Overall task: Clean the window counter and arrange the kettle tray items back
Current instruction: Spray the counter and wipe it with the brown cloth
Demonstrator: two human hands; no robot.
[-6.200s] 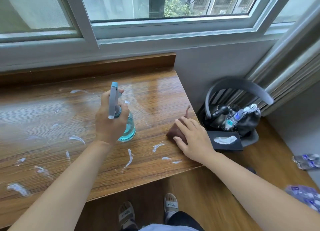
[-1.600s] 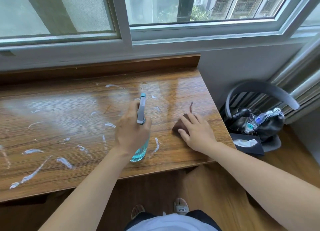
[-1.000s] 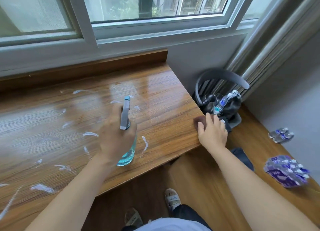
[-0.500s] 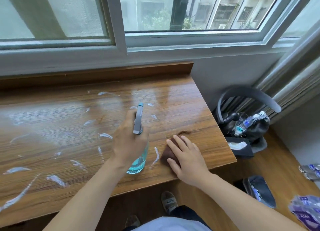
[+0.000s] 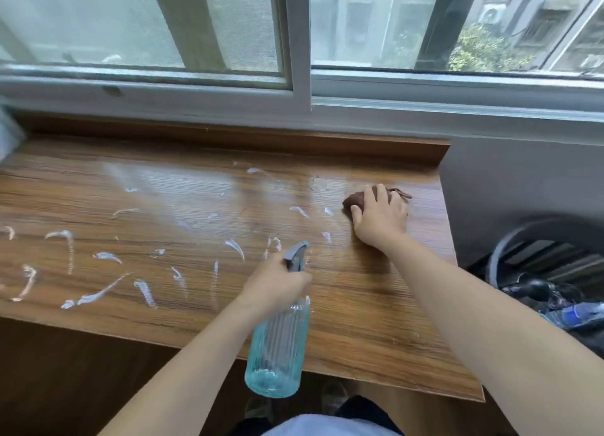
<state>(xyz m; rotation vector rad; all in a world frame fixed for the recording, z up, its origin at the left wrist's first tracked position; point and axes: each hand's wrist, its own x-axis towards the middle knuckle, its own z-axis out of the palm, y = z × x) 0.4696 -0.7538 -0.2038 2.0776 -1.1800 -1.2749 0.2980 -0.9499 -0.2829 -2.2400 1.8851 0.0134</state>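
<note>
Counter [image 5: 376, 305] has white smears [image 5: 98, 293]; our left hand [image 5: 277, 287] grips the spray bottle [image 5: 277, 350], right hand [image 5: 380, 218] presses flat fingers [image 5: 376, 195] on the brown cloth [image 5: 354, 201].

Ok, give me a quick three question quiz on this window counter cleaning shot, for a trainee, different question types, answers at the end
1. True or false: the left hand holds the ribbed pale-blue spray bottle with grey trigger.
2. Multiple choice: the right hand presses the crumpled brown cloth on which part of the glossy wooden counter? A) front-left edge B) far right, near the back ledge C) centre
3. Fill in: most of the white foam streaks lie to the ___ of the spray bottle.

Key: 1 true; 2 B; 3 left.
</note>
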